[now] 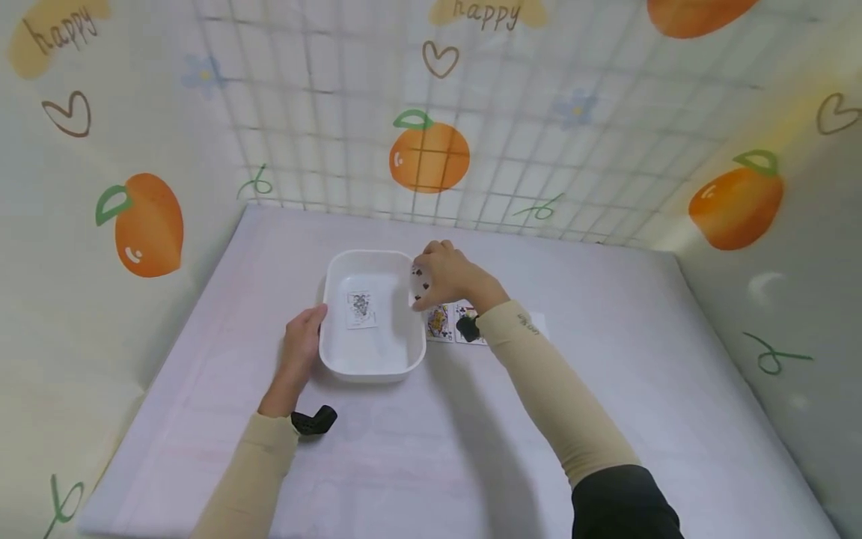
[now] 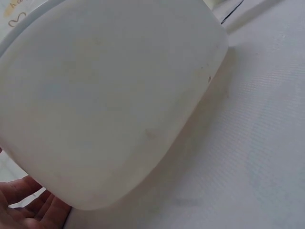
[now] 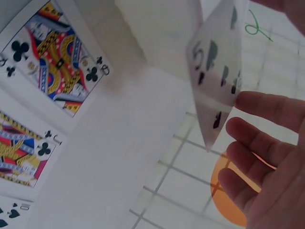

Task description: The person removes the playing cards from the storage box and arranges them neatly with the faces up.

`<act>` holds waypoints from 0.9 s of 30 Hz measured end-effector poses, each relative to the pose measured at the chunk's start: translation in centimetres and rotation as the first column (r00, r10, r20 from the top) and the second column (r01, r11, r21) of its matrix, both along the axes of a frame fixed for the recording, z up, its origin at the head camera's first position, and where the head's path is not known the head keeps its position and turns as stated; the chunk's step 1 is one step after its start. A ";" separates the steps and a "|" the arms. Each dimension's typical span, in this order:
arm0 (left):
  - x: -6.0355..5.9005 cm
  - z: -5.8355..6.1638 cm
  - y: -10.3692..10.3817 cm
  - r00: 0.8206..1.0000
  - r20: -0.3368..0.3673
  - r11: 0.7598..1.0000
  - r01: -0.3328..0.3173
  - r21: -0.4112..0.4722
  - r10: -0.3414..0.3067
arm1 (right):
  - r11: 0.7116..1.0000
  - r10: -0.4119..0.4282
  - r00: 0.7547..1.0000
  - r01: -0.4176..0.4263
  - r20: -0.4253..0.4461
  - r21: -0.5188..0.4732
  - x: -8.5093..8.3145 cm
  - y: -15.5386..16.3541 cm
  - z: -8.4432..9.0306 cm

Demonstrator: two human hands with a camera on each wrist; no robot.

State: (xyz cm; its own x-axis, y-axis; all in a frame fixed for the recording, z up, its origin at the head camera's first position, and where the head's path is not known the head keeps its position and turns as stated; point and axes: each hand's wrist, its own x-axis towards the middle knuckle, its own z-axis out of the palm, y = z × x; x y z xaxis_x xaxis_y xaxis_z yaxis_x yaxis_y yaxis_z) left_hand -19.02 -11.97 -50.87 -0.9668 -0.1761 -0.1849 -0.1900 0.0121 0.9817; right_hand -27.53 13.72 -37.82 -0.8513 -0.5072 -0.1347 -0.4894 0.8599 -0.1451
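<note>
A white plastic tub (image 1: 373, 367) stands on the table, and my left hand (image 1: 301, 343) grips its left side. In the left wrist view, curled fingers (image 2: 50, 210) lie against the tub's outer wall. One black-and-white picture card (image 1: 361, 309) lies face up inside. At the tub's right rim, my right hand (image 1: 453, 275) pinches a playing card (image 3: 217, 71) with black pips and a 5 in its corner, held upright and slightly bowed. Below that hand lie a queen of clubs (image 3: 59, 59), a jack of clubs (image 3: 21, 152) and a ten of spades (image 3: 12, 214), face up.
A pale cloth covers the table (image 1: 377, 457). White wire grid (image 1: 323, 150) stands along the back edge, with a printed curtain behind it showing oranges. The right forearm (image 1: 552, 389) passes over the table and hides part of the card row.
</note>
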 end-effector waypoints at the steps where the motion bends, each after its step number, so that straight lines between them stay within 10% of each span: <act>1: 0.0 0.0 0.0 1.000 0.004 1.000 0.002 -0.004 -0.002 | 1.000 -0.005 1.000 0.005 0.001 -0.003 0.0 0.2 0.0; 27: 0.7 0.2 0.2 0.999 0.035 0.998 0.022 -0.064 -0.020 | 0.992 -0.120 0.992 0.121 0.044 -0.026 1.6 7.6 -0.5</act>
